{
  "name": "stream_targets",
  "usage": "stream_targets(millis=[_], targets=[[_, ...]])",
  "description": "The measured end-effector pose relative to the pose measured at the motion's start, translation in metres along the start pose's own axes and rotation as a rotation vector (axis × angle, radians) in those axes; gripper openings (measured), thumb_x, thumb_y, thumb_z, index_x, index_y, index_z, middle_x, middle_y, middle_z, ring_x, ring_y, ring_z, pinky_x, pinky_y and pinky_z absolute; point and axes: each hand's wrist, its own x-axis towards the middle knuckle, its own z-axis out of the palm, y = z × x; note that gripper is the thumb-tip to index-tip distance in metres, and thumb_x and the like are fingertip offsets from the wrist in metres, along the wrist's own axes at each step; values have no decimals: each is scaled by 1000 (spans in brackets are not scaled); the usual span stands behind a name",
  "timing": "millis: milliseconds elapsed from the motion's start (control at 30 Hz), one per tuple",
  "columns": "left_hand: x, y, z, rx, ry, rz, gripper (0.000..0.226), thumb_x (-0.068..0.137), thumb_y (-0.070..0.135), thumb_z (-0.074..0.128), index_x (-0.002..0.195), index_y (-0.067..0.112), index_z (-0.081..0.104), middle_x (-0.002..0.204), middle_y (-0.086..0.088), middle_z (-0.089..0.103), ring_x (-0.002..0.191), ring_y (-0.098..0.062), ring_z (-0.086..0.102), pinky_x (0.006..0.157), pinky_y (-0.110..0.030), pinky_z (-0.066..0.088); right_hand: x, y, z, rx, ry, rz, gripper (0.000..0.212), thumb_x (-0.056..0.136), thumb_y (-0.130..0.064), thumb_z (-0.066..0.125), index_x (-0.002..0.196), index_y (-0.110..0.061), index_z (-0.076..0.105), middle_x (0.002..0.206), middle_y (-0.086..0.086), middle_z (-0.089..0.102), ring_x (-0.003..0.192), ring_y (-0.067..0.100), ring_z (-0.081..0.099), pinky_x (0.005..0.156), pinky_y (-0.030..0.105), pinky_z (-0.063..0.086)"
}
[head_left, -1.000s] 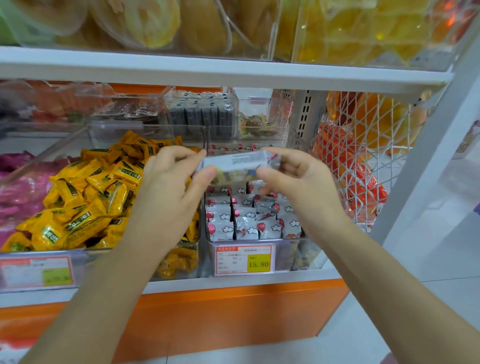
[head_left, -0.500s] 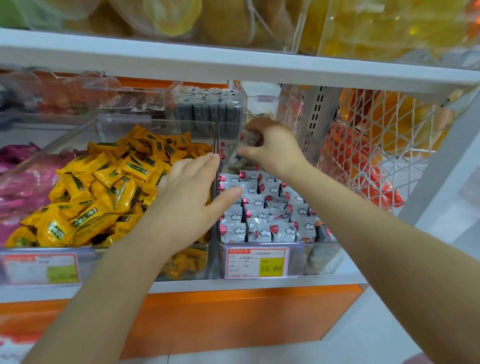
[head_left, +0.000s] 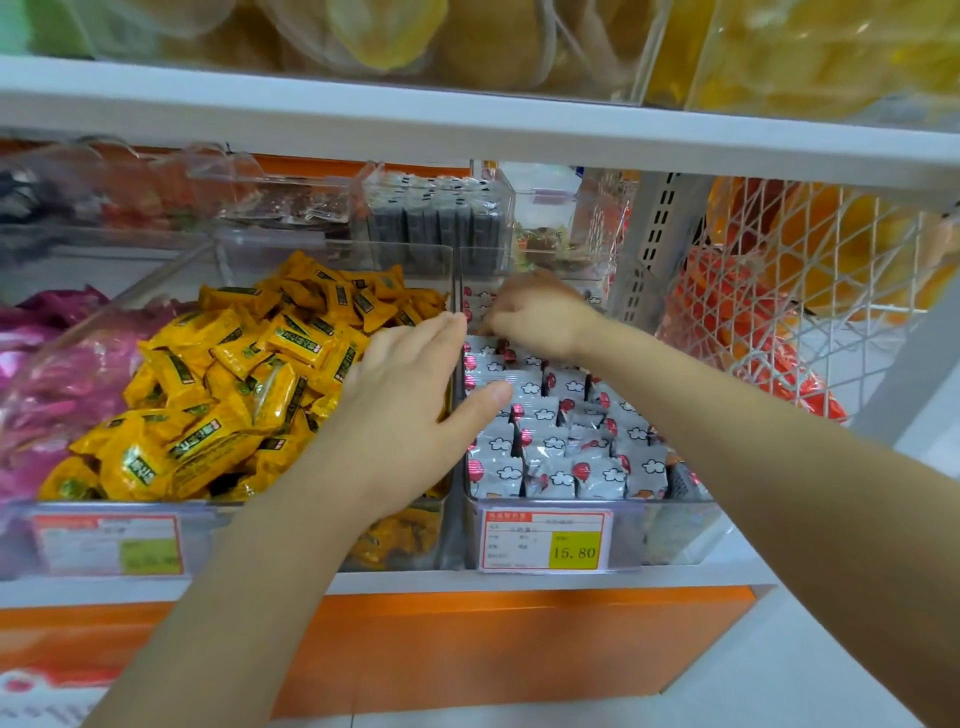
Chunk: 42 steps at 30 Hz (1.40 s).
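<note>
Head camera looked down on a shop shelf (head_left: 519, 578), where we worked at the clear bin (head_left: 675, 508) of white packets (head_left: 545, 447). Our left hand (head_left: 405, 410) was released, with the fingers straight and together. It lay over the wall between this bin and the yellow candies (head_left: 218, 395), and its thumb reached over the white packets. We judged that it was there to steady the rows, so that they did not tip over.

Our right hand (head_left: 535, 317) was at the back of the same bin, fingers curled down to the last row. Probably it was setting a packet upright behind the others, because the packets stood in neat rows facing the front. The back of that hand covered its fingertips, so we could not tell if they pinched a packet or only pushed one. The last rows were hidden under it also.

The small print on the price label (head_left: 545, 540) was too blurred to read. The pink packets (head_left: 52, 395) were cut off by the left edge.
</note>
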Motion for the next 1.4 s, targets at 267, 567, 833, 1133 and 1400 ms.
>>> stream_targets(millis=[267,567,833,1133,1400], targets=[[0,1,-1,-22,-2,-7,94,66,74,10,148,28,12,154,14,13,135,-2,5,113,-37,10,21,-3,2,-58,104,7,18,89,-26,60,104,-24,70,112,0,61,104,20,55,85,29,44],[-1,-1,0,-33,6,10,86,74,71,17,148,28,11,154,14,12,136,-2,5,112,-35,10,11,-10,-16,371,352,15,11,89,-15,60,78,-13,63,78,-6,61,71,5,55,65,10,43],[-8,3,-4,-108,201,39,59,89,47,31,142,21,34,144,4,34,132,-11,23,104,-24,15,-57,1,-33,1032,672,247,5,91,-4,55,90,-4,60,85,7,66,62,10,65,64,25,56],[-15,14,3,-264,300,-17,40,94,37,37,126,19,54,102,1,41,94,1,34,79,-1,27,-138,-12,-17,1584,447,253,21,93,-3,50,73,-3,54,63,4,49,52,10,52,57,19,51],[-12,13,4,-725,354,-210,21,95,36,43,83,32,59,63,16,55,56,0,49,50,-16,40,-144,-12,-8,1723,337,170,11,86,2,58,77,-3,59,58,1,61,56,12,62,62,21,55]])
